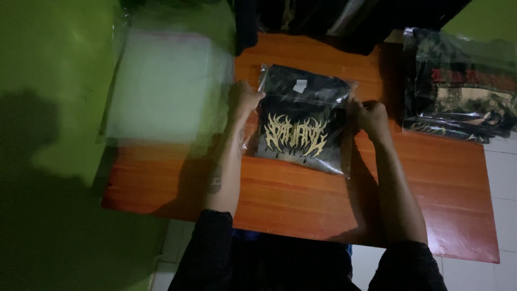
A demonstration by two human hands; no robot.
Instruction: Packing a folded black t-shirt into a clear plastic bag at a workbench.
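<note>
The folded black shirt with a yellow print is already inside its clear plastic bag, mid-desk near the far edge. The left hand and right hand pinch the bag's sides; its top looks unsealed.

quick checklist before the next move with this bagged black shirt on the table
1. Left hand on the bag's left edge: ok.
2. Right hand on the bag's right edge: ok.
3. Folded black shirt fully inside the clear bag: ok.
4. Bag opening sealed: cannot tell, too dark.
5. Wooden table bare in front of the bag: ok.
6. Empty clear bags at left, packed stack at right, both apart from the shirt: ok.
</note>
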